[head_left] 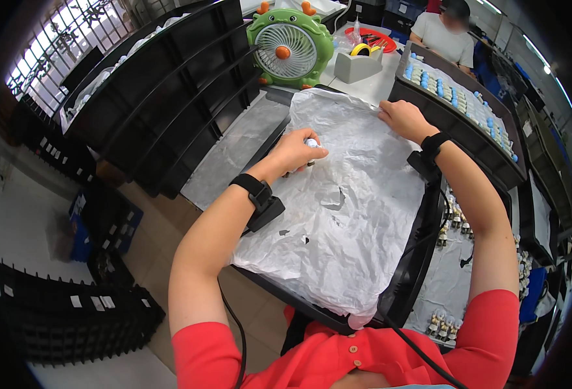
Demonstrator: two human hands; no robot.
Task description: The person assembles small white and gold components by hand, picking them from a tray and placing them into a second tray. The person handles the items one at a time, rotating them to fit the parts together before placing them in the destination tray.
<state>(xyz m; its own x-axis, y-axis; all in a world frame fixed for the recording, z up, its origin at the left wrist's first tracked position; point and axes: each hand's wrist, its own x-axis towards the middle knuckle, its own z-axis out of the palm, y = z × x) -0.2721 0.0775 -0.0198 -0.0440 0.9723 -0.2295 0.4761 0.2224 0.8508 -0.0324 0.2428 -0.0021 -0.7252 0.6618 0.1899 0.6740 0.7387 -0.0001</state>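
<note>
A crumpled white paper sheet [338, 214], torn in a few spots, is spread over a black tray [279, 285] in front of me. My left hand [294, 153] is closed above the sheet's far left part. It grips small white pieces [311, 143] with dark bits, which look like figurines; the fingers hide most of them. At the far right corner of the sheet, my right hand [405, 120] pinches the paper's edge, with its fingertips partly hidden. Both wrists wear black bands with a dark box.
Stacked black crates [163, 91] rise at the left. A green fan [289, 48] stands beyond the tray. A crate [458, 107] of blue-and-white pieces is at the far right, near a seated person [443, 35]. Small figurines [445, 324] lie on a lower right tray. Cables hang near my arms.
</note>
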